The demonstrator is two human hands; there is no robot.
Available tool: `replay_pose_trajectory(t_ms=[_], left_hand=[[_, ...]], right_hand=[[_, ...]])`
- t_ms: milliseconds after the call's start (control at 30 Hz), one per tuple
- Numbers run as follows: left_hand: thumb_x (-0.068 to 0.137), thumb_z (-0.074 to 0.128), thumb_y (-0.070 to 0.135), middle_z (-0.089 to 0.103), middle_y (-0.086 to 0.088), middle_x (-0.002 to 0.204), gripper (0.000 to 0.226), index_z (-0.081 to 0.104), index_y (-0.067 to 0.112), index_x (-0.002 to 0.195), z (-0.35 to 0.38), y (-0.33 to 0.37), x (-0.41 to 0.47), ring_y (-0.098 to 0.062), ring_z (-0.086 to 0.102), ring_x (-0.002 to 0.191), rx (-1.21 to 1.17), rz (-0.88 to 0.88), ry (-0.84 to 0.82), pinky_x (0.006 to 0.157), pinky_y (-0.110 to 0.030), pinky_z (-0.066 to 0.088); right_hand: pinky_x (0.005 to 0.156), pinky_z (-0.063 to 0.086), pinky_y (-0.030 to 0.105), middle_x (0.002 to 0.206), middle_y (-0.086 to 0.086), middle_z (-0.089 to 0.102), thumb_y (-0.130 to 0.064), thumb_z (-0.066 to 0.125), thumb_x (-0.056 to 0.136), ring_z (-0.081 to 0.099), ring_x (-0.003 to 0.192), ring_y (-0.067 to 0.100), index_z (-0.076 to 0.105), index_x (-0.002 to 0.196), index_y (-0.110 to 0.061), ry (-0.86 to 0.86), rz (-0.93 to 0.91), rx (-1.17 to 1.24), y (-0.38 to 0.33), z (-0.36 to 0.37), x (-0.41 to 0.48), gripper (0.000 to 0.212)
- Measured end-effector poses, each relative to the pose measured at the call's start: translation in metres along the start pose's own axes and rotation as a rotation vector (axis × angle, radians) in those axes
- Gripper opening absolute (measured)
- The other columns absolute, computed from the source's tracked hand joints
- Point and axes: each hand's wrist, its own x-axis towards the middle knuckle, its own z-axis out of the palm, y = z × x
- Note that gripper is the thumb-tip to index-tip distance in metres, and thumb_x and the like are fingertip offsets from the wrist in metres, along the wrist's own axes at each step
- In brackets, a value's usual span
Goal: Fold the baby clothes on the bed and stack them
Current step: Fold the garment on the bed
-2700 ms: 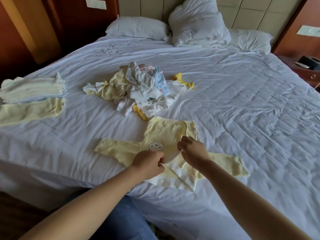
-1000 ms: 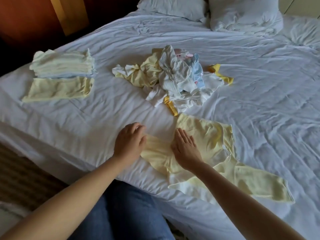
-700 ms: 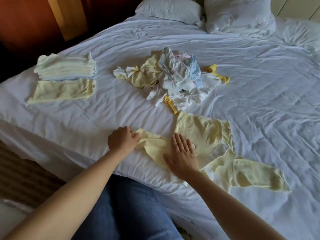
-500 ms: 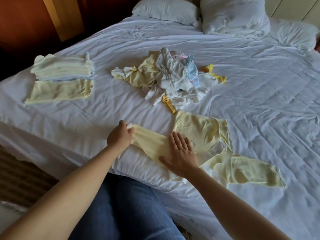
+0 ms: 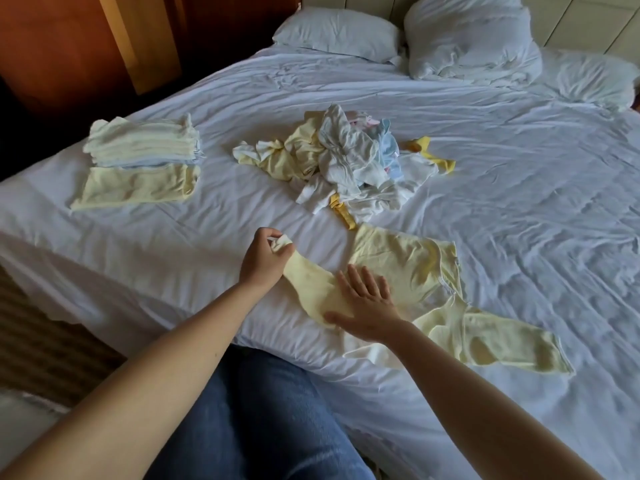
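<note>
Top [image 5: 398, 261]: soft pale-yel. knit, T-shaped, on creased wht sheet [image 5: 519, 202]

Pale yellow top [image 5: 401, 261] flat near bed [image 5: 519, 202] edge, sleeves stretched left and right. Unfolded heap [image 5: 346, 161], white, yellow, blue, mid-bed. Folded stack [image 5: 142, 143] far left, folded yellow piece [image 5: 135, 185] against its near side.

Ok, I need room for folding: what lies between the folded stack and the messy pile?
Only bare white sheet lies between the folded stack and the messy pile, as the head view shows.

Pale yellow top [image 5: 405, 261], white sheet [image 5: 519, 188], blue jeans [image 5: 249, 420].
</note>
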Motion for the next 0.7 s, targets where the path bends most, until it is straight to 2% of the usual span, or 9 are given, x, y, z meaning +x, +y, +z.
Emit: replay_pose_trajectory(t_ms=[133,267,367,433,500,600,700], left_hand=[[0.086,0.069,0.025,0.054,0.006,0.103,0.034,0.051,0.018,0.115,0.012,0.028,-0.015,-0.012,0.056,0.091,-0.079,0.094,-0.042,0.079,-0.032,0.047],[0.085,0.072,0.026,0.057,0.001,0.100,0.034,0.049,0.024,0.110,0.035,0.050,-0.029,-0.016,0.058,0.082,-0.112,0.185,-0.159,0.073,-0.032,0.044],[0.083,0.074,0.027,0.056,0.002,0.100,0.037,0.051,0.023,0.112,0.057,0.062,-0.039,-0.014,0.056,0.083,-0.088,0.224,-0.209,0.076,-0.031,0.044],[0.083,0.074,0.027,0.055,0.005,0.097,0.037,0.051,0.024,0.112,0.073,0.070,-0.047,-0.011,0.056,0.081,-0.083,0.232,-0.247,0.076,-0.031,0.046],[0.082,0.073,0.027,0.058,0.006,0.096,0.035,0.050,0.029,0.108,0.090,0.074,-0.054,-0.015,0.060,0.085,-0.070,0.237,-0.290,0.081,-0.037,0.050],[0.076,0.072,0.035,0.058,0.012,0.089,0.036,0.047,0.035,0.102,0.115,0.078,-0.066,-0.018,0.062,0.082,-0.035,0.227,-0.347,0.081,-0.042,0.051],[0.077,0.071,0.037,0.058,0.012,0.088,0.035,0.045,0.037,0.101,0.136,0.077,-0.074,-0.016,0.061,0.081,0.046,0.242,-0.395,0.080,-0.040,0.050]], right_hand=[[0.119,-0.009,0.032,0.162,-0.006,-0.013,-0.067,0.039,0.092,-0.014,0.149,0.011,-0.004,0.156,-0.027,0.071,-0.087,0.027,0.025,-0.009,-0.015,0.087],[0.120,-0.010,0.033,0.162,-0.006,-0.016,-0.073,0.036,0.089,-0.016,0.148,0.010,-0.009,0.155,-0.029,0.071,-0.002,0.009,0.060,-0.008,-0.040,0.091],[0.119,-0.016,0.038,0.162,-0.003,-0.014,-0.086,0.014,0.075,-0.020,0.147,0.010,-0.005,0.155,-0.027,0.074,0.062,-0.024,0.080,-0.006,-0.055,0.102],[0.118,-0.018,0.039,0.162,-0.002,-0.012,-0.088,-0.002,0.065,-0.021,0.146,0.011,0.000,0.156,-0.025,0.109,0.090,-0.032,0.092,-0.006,-0.065,0.111],[0.118,-0.018,0.039,0.162,-0.002,-0.010,-0.089,-0.008,0.063,-0.021,0.146,0.012,0.005,0.156,-0.026,0.159,0.106,-0.029,0.104,-0.004,-0.075,0.113],[0.118,-0.018,0.038,0.162,-0.005,-0.014,-0.088,0.004,0.071,-0.024,0.145,0.008,0.004,0.156,-0.027,0.187,0.142,-0.014,0.120,0.001,-0.089,0.105],[0.119,-0.015,0.037,0.162,-0.007,-0.013,-0.071,0.027,0.087,-0.024,0.142,0.005,0.001,0.156,-0.026,0.177,0.191,0.025,0.130,0.004,-0.102,0.086]])
